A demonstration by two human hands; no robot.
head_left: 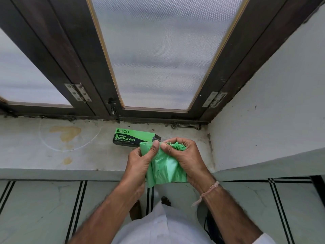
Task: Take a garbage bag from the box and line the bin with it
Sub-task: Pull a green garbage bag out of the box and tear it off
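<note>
Gripping crumpled green garbage bag (164, 167), both hands.

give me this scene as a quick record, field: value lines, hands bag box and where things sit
left hand: gripping one edge of the garbage bag
right hand: bunching the bag's other edge
garbage bag: green, still mostly folded, held over the sill's front edge
box: green and black, lying on the window sill behind the hands
bin: not in view

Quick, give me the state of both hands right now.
Left hand: closed, pinching the green bag.
Right hand: closed, gripping the same bag at its bunched top.
</note>
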